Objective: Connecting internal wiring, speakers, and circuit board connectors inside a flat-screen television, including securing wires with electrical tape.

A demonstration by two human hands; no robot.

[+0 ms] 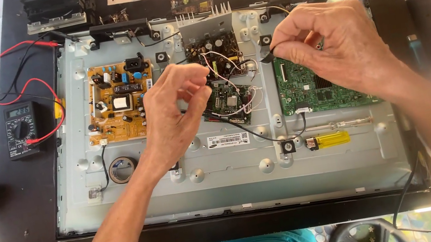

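Small black strip [268, 56], likely a piece of tape, sits just right of frame centre in the upper half, over the opened back of a flat-panel set. Right hand [327, 51] pinches its end between thumb and forefinger; other fingers curled in, hand nearly closed. Left hand [176, 113], at frame centre, also has fingertips drawn together in a pinch, fingers bent; whether it grips anything cannot be told, the fingertips cover the spot. The two hands are near each other but apart.

Directly under the hands: a small dark circuit board [229, 101] with white and red wires looped over it, and above it a second dark board [213, 50] with a finned metal heat sink at its top edge. Right of centre, partly under the right hand, a green main board [316, 91]. Left of centre, a tan power board [119, 101] with black and blue components. All are mounted on the grey metal chassis [226, 184], which fills most of the frame.

On the chassis, lower right: a yellow lighter [330, 140]. Lower left: a roll of dark tape [122, 169].

Left edge of frame: a black multimeter [21, 130] on the black table [28, 231], red and black leads running up toward the upper left corner of the chassis.
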